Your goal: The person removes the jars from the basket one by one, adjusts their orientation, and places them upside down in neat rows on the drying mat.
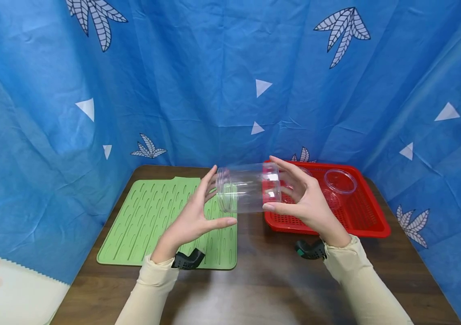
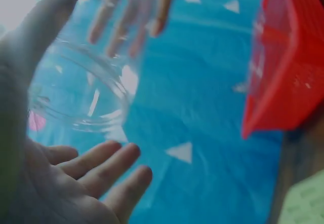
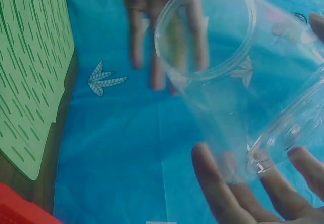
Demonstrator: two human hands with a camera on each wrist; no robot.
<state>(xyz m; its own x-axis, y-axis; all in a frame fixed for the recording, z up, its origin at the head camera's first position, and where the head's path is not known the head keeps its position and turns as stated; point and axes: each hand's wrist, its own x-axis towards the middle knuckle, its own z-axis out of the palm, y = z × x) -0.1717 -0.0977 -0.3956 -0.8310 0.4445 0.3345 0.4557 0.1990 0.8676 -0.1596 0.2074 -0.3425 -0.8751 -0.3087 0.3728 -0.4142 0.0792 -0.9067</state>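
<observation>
A clear plastic jar [image 1: 246, 187] lies sideways in the air above the table, its ridged open mouth toward the left. My right hand [image 1: 310, 203] grips the base end between thumb and fingers; the right wrist view shows its fingers under the jar [image 3: 217, 112]. Beside the mouth, my left hand [image 1: 189, 222] is spread with thumb and fingers apart. In the left wrist view that hand [image 2: 66, 183] has loosely extended fingers around the rim; whether any fingertip touches it, I cannot tell.
A green ridged drying mat [image 1: 153, 221] covers the left of the brown wooden table [image 1: 250, 289]. On the right sits a red perforated basket [image 1: 378, 225] holding a clear round-rimmed container [image 1: 337, 192] and other clear pieces. A blue curtain [image 1: 197, 90] hangs behind.
</observation>
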